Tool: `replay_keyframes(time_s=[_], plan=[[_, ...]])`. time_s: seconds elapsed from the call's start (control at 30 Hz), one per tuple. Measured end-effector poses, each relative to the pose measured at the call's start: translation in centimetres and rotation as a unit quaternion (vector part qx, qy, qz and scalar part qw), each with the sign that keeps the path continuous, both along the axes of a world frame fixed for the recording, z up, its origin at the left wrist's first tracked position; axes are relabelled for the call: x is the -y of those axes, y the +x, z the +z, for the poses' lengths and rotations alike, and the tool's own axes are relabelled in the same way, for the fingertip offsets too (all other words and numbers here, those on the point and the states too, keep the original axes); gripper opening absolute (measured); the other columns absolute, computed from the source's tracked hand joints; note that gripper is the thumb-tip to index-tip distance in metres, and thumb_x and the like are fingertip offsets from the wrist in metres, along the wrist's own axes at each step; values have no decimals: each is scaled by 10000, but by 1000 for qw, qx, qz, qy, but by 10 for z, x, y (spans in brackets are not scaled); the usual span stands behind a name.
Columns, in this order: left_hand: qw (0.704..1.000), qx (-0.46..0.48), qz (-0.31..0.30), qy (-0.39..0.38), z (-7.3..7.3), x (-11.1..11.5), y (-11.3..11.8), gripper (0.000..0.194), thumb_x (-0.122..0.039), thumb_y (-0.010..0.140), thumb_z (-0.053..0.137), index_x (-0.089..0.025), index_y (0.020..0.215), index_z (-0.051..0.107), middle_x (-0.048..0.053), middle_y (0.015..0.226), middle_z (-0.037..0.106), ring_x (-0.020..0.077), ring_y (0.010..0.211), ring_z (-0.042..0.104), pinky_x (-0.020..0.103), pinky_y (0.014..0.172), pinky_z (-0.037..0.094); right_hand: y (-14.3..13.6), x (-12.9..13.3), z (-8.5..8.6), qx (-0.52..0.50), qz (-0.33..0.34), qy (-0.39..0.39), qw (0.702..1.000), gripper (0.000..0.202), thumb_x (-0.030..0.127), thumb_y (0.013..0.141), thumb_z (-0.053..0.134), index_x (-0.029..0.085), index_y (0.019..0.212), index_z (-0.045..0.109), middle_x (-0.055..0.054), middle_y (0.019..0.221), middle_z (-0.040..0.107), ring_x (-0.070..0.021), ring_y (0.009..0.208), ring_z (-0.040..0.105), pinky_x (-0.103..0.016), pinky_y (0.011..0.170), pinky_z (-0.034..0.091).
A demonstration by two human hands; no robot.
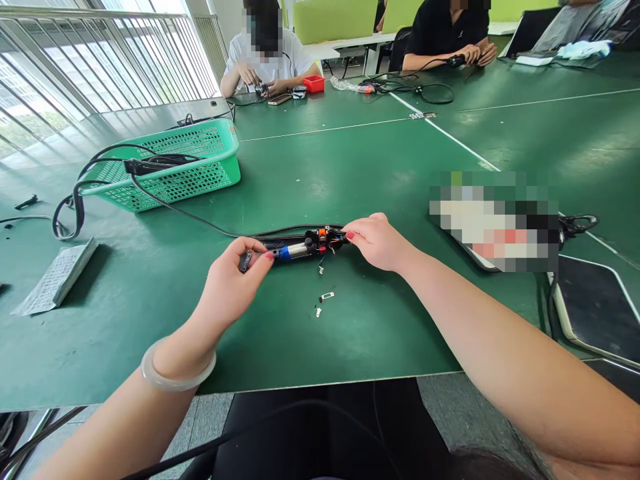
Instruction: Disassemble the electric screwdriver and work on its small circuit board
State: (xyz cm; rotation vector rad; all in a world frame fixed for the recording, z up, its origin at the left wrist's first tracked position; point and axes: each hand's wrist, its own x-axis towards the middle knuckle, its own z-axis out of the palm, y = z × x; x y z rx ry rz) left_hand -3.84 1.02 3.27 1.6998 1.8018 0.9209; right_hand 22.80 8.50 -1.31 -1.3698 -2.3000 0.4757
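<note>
In the head view, an opened black handheld device (300, 251) lies lengthwise on the green table, with a silver and blue cylinder, orange parts and thin wires showing. My left hand (233, 277) is closed on its left end, thumb and fingers pinching near the blue part. At the other end, my right hand (374, 241) is pinched closed around the wired end; the exact part between its fingertips is hidden. A black cable (200, 219) runs from the device towards the basket. Small white and metal pieces (327, 295) lie loose just in front of the device.
A green mesh basket (220, 175) with black cables stands at the left, near a folded paper packet (60, 277). A phone-like slab (597, 300) and a blurred-out object (493, 223) lie at right. Two people sit across the table, beside a red box (314, 83).
</note>
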Motion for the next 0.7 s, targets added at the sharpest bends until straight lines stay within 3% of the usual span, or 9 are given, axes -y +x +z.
replay_keyframes(time_s=[0.07, 0.13, 0.2, 0.37, 0.7], plan=[[983, -176, -38, 42, 5, -5, -3, 379, -418, 780, 653, -264, 1123, 600, -19, 757, 506, 143, 662, 500, 263, 636, 390, -1, 0, 1, -3, -5, -9, 1000, 340, 239, 935, 301, 194, 791, 605, -49, 778, 644, -189, 745, 504, -391, 895, 279], [947, -306, -64, 72, 9, -10, -5, 529, -443, 776, 670, -303, 1273, 557, 15, 900, 557, 191, 777, 561, 298, 697, 421, -1, 0, 1, 1, -8, -15, 1000, 336, 250, 938, 291, 198, 726, 547, -34, 705, 600, -179, 691, 454, -384, 881, 279], [917, -383, -74, 81, 10, -15, -4, 515, -485, 804, 640, -318, 1286, 571, 40, 995, 564, 214, 806, 587, 317, 696, 435, -2, 1, 1, 3, -9, -15, 1000, 357, 271, 948, 281, 198, 675, 498, -24, 662, 564, -168, 647, 411, -380, 867, 279], [884, -451, -100, 72, 3, -22, 8, 388, -503, 849, 587, -307, 1174, 661, 56, 984, 551, 215, 739, 605, 322, 617, 438, -2, 2, -1, 9, 1, -1, 1000, 374, 281, 962, 278, 195, 735, 563, -24, 661, 555, -167, 648, 409, -380, 860, 269], [854, -497, -131, 82, -8, -31, 25, 263, -374, 887, 552, -206, 1028, 697, 93, 1028, 549, 243, 886, 611, 323, 651, 463, -3, 7, 0, 35, 15, 36, 999, 387, 274, 977, 289, 181, 902, 657, -30, 727, 635, -153, 634, 429, -359, 836, 262]])
